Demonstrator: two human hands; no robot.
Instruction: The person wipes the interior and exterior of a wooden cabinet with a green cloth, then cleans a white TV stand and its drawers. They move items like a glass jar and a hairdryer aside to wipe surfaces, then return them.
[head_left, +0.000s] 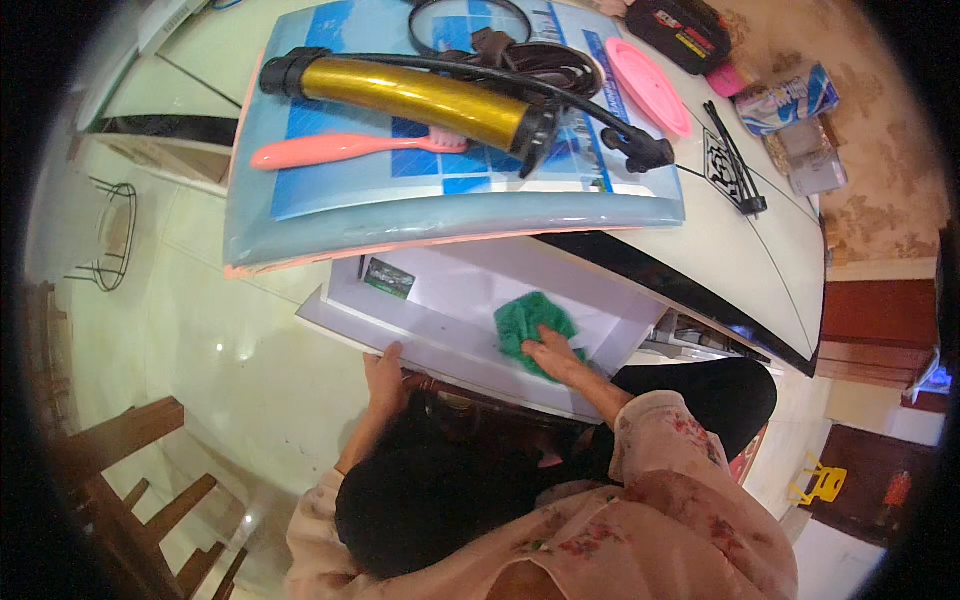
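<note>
A pulled-out white drawer (450, 334) lies below the table top. My right hand (551, 352) presses a green cloth (534, 322) against the inside of the drawer, towards its right side. At the drawer's front panel, my left hand (386, 375) grips the outer edge, its thumb on top. A small dark green printed card or packet (390, 278) rests in the drawer's left corner.
On the table (780, 255), a plastic-covered pad (247, 225) bears a yellow hand pump (412, 94), a pink brush (337, 150), a coiled dark cable (570, 67) and a pink oval lid (649, 86). A black tripod-like item (731, 165) lies right. Wooden furniture (127, 442) stands lower left.
</note>
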